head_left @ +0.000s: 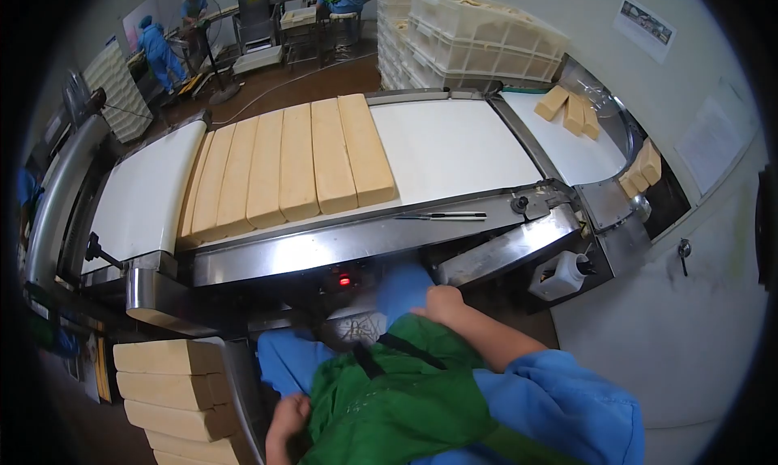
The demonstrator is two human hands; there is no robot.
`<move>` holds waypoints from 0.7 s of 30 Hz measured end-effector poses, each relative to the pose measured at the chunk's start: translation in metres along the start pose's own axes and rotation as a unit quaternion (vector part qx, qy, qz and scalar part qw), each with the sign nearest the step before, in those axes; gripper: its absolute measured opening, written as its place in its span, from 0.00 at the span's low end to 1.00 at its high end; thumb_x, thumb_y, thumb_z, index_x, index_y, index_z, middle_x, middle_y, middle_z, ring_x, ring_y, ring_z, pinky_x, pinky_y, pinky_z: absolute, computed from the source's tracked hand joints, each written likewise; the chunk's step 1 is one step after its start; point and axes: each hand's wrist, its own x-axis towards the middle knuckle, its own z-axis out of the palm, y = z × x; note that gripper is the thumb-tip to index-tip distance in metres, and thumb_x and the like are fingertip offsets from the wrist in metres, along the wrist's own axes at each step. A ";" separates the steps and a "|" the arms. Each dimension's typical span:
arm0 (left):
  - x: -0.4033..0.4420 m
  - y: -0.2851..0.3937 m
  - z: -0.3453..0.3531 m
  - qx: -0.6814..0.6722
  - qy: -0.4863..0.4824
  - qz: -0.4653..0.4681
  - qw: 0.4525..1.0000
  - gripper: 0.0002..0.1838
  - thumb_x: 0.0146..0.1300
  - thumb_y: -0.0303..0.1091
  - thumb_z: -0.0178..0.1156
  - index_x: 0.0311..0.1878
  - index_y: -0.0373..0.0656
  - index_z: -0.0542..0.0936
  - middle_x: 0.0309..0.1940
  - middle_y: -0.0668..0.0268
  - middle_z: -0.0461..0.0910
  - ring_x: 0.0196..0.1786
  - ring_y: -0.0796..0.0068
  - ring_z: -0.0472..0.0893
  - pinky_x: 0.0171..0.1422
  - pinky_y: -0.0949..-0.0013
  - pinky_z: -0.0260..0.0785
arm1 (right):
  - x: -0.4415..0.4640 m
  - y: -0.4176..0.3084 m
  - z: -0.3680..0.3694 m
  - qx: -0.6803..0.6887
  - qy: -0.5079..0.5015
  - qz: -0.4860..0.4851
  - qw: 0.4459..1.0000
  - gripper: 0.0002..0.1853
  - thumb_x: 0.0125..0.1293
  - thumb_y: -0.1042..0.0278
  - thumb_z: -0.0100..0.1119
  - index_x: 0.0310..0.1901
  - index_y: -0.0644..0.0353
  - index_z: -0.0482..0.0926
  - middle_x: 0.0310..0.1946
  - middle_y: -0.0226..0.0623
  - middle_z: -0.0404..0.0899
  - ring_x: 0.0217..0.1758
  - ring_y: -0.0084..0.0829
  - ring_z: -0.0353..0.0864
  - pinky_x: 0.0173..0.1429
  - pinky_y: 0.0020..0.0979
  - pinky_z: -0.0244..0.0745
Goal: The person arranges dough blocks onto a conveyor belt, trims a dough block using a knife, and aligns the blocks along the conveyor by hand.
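Observation:
My right hand (pixel 444 304) rests on my right knee at the edge of the green apron (pixel 389 392). Its fingers are curled in, with nothing showing in them. Low beside my left thigh, my left hand (pixel 292 415) is closed against the apron's left edge, fingers partly hidden. Neither hand touches the long pale beige blocks (pixel 296 161), several of which lie side by side across the white conveyor belt (pixel 454 145) before me. More such blocks (pixel 166 392) are stacked at my lower left. A thin pen-like tool (pixel 442 217) lies on the belt's metal front rail.
Beyond the right end, a second belt (pixel 567 153) carries several smaller cut pieces (pixel 567 112). White crates (pixel 478 39) stand behind the conveyor. A white plastic jug (pixel 559 277) sits below the rail. Co-workers in blue (pixel 160 51) are at the far left and back.

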 end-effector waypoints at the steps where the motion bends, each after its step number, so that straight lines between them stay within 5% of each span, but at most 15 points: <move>1: -0.021 0.024 -0.001 0.034 -0.056 0.021 0.998 0.11 0.64 0.37 0.58 0.34 0.38 0.80 0.28 0.46 0.79 0.33 0.46 0.80 0.38 0.53 0.71 | 0.002 0.006 0.006 -0.004 -0.015 -0.013 1.000 0.38 0.55 0.29 0.61 0.38 0.67 0.82 0.40 0.49 0.84 0.43 0.48 0.84 0.51 0.42 0.79; 7: -0.059 0.046 -0.002 -0.061 -0.123 -0.101 0.985 0.14 0.63 0.41 0.59 0.34 0.38 0.81 0.28 0.46 0.79 0.36 0.43 0.80 0.40 0.52 0.72 | 0.012 0.021 0.017 0.047 -0.072 -0.019 0.996 0.38 0.57 0.27 0.58 0.36 0.66 0.82 0.40 0.51 0.84 0.46 0.48 0.83 0.51 0.44 0.78; 10: -0.054 0.064 -0.007 0.013 -0.088 -0.057 0.994 0.14 0.61 0.43 0.59 0.36 0.40 0.83 0.31 0.46 0.80 0.38 0.44 0.81 0.42 0.52 0.73 | -0.006 0.024 0.033 0.090 0.065 0.021 0.994 0.37 0.58 0.28 0.57 0.35 0.66 0.81 0.37 0.49 0.84 0.45 0.49 0.83 0.50 0.45 0.77; 13: -0.039 0.057 -0.007 0.092 -0.132 -0.033 0.986 0.16 0.57 0.45 0.59 0.37 0.43 0.85 0.32 0.48 0.81 0.39 0.47 0.82 0.44 0.52 0.74 | -0.018 0.023 0.033 0.141 0.062 0.091 0.984 0.32 0.59 0.32 0.59 0.36 0.62 0.81 0.34 0.47 0.84 0.40 0.48 0.83 0.46 0.44 0.77; 16: -0.033 0.054 -0.010 0.094 -0.149 -0.026 0.984 0.17 0.55 0.46 0.59 0.36 0.43 0.86 0.31 0.49 0.82 0.38 0.48 0.82 0.44 0.53 0.74 | -0.035 0.032 0.011 0.197 -0.053 0.051 0.978 0.26 0.62 0.40 0.59 0.34 0.61 0.82 0.32 0.50 0.82 0.39 0.49 0.82 0.45 0.45 0.76; 18: -0.031 0.055 -0.011 0.086 -0.158 -0.032 0.983 0.17 0.55 0.47 0.59 0.36 0.44 0.86 0.31 0.50 0.83 0.38 0.49 0.83 0.44 0.53 0.75 | -0.038 0.066 0.047 0.205 -0.070 -0.077 0.973 0.21 0.61 0.47 0.59 0.32 0.61 0.82 0.31 0.49 0.82 0.35 0.48 0.81 0.42 0.45 0.74; 21: -0.030 0.055 -0.014 0.082 -0.169 -0.045 0.981 0.16 0.55 0.46 0.59 0.36 0.44 0.86 0.31 0.52 0.83 0.37 0.50 0.83 0.44 0.54 0.75 | -0.061 0.060 0.003 0.275 -0.190 -0.097 0.938 0.18 0.61 0.52 0.57 0.31 0.62 0.82 0.31 0.47 0.82 0.35 0.48 0.81 0.42 0.45 0.75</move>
